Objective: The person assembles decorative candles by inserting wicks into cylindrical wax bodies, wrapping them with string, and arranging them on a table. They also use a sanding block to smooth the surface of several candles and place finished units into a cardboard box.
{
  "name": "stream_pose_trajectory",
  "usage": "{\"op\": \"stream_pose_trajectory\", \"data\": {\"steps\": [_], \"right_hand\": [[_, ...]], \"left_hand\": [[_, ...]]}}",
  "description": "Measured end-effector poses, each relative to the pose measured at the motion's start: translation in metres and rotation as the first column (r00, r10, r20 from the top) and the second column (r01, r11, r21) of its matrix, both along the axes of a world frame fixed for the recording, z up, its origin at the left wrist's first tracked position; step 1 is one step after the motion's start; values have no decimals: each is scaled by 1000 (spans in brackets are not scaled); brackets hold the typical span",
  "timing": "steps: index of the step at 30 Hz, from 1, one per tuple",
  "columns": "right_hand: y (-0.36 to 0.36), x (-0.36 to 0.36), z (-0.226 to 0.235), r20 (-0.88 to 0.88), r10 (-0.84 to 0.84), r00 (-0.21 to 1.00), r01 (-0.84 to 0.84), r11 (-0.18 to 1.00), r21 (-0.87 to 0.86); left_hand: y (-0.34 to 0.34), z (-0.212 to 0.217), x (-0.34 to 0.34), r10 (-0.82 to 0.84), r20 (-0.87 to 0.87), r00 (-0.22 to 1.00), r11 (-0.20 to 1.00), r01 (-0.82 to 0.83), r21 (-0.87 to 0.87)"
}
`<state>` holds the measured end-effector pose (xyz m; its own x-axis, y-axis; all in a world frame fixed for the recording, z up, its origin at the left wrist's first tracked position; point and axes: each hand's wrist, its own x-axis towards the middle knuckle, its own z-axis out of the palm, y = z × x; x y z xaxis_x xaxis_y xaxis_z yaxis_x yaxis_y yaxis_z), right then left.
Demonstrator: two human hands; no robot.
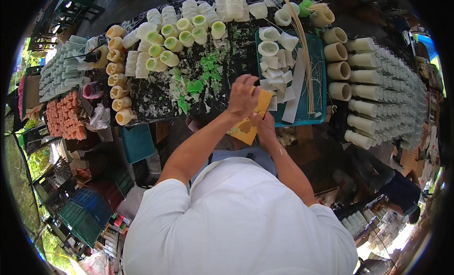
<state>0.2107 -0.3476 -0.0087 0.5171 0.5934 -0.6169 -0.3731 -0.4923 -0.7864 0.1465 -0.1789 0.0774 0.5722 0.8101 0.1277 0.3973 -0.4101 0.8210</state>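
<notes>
In front of my chest is a flat, oblong yellow board (245, 132) with a brown patch on its lower part. My right hand (266, 127) grips the board's right edge, thumb on its face. Over the upper part is my left hand (242, 97), its fingers bent and closed; whatever they hold is hidden. Green flakes (195, 87) and white scraps litter the dark tabletop (156, 97) beyond my left hand. Close to the board's upper right, white wax-like pieces (279, 76) lie in a teal tray (318, 85).
Pale green hollow cylinders (187, 38) and cream cups (117, 80) stand at the table's left and back. Dry stalks (305, 52) cross the tray. Tan cylinders (338, 71) and rows of glass-like tubes (402, 90) line the right. Another person (399, 192) bends at lower right.
</notes>
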Motion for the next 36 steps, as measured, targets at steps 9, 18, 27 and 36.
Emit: {"op": "stream_pose_trajectory", "data": {"steps": [9, 18, 27, 36], "right_hand": [[93, -35, -37, 207, 93, 974, -85, 995, -45], [167, -31, 96, 744, 652, 144, -486, 702, -522], [225, -203, 65, 726, 686, -35, -854, 357, -378], [264, -141, 59, 624, 780, 40, -665, 487, -566]], "left_hand": [[-28, -113, -296, 658, -392, 643, 35, -546, -837], [-19, -160, -265, 779, -155, 608, 146, -415, -898], [-9, -144, -294, 914, -13, 405, 27, -93, -995], [2, -159, -300, 842, -106, 530, 258, -567, -782]]}}
